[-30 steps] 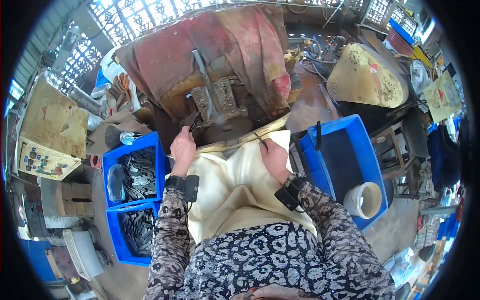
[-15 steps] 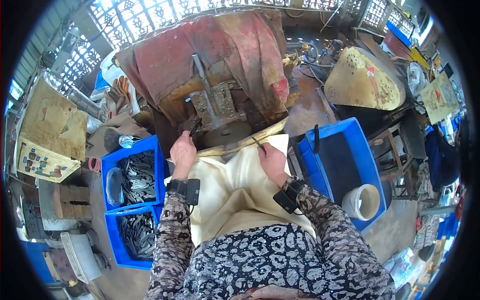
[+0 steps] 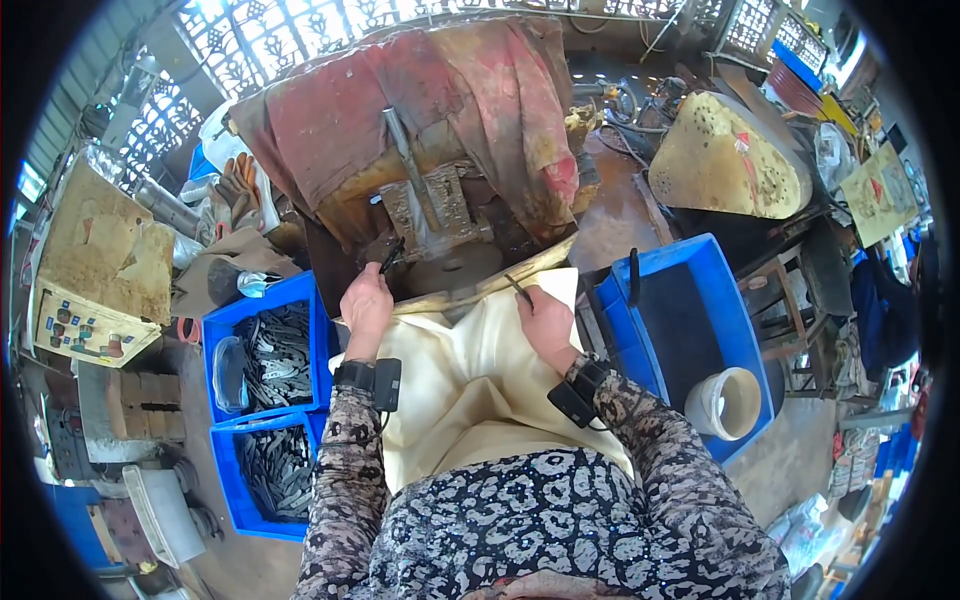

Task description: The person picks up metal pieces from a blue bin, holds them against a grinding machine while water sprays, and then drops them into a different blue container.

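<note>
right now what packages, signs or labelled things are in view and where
Printed cardboard box: far left, flat, beige with small coloured pictures.
Plain cardboard sheet: behind that box, brown, worn.
Yellowish printed sheet: far right, tilted, with a dark drawing.
No screens show.

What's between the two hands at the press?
In the head view, the round metal bed of the press and a pale wooden strip lie between the left hand and right hand, above the cream cloth.

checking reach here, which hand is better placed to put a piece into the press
Probably the left hand: it already holds a dark metal piece up against the press. The right hand holds a thin dark tool lower, over the cream cloth.
</note>
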### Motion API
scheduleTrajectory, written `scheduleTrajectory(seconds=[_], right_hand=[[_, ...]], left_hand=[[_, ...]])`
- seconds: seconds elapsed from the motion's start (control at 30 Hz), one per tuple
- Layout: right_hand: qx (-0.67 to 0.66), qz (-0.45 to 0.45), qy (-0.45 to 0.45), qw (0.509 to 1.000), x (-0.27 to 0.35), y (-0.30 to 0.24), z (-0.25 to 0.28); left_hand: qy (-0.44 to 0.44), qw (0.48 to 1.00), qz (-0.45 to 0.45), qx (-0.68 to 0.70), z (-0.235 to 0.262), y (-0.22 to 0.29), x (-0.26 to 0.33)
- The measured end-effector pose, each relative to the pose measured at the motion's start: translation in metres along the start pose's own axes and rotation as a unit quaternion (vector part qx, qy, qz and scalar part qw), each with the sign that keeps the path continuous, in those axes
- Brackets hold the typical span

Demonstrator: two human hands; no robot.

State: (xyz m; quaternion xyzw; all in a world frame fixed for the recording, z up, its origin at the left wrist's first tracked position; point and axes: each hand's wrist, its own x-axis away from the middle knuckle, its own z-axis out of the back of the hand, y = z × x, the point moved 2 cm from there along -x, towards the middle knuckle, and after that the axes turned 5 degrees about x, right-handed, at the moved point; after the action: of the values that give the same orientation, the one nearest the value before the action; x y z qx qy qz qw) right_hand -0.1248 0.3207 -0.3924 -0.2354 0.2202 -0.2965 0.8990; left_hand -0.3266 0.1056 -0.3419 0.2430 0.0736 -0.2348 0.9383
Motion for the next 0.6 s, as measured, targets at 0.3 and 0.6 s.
scheduleTrajectory(seconds=[0.3,0.6], right_hand=[[-0.001,-0.010,-0.005,1.000,-0.0008,-0.0031,0.0033],[-0.003,-0.016,-0.010,1.000,0.0003,-0.0025,0.0024]], left_hand=[[-0.001,1.000,-0.001,-0.006,0.0007,-0.0004,-0.0001],[-0.002,1.000,-0.005,-0.007,-0.0017,-0.0019,0.0007]])
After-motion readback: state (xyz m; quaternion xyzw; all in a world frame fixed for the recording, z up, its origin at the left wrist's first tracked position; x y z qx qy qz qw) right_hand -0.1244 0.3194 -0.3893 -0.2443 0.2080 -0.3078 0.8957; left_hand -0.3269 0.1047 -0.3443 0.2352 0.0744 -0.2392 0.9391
